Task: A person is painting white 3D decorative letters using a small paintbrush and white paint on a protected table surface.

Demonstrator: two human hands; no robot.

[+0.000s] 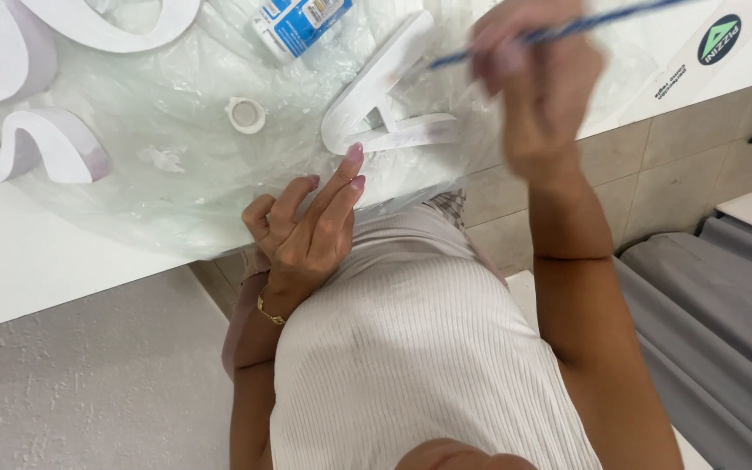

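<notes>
Two hands work at the near edge of a white counter (36,261) spread with clear plastic sheet (176,174). The right hand (537,78) pinches a blue brush (567,28) between thumb and fingers, its handle slanting up toward the counter's far right edge and its tip on the white letter (385,87), which lies flat on the sheet close to the near edge. The left hand (306,231) holds nothing: its fingers are loosely curled, with two stretched out so that one fingertip just meets the letter's lower corner where the sheet hangs over the edge. Left of the letter, a small white cap (245,114) sits alone in open sheet, well apart from everything. A blue-labelled bottle (298,22) lies at the far edge above it. More white letters (36,139) crowd the far left corner. Below the counter's near edge are a rough grey wall, pale floor tiles and, at the right, grey cushions (707,305).
</notes>
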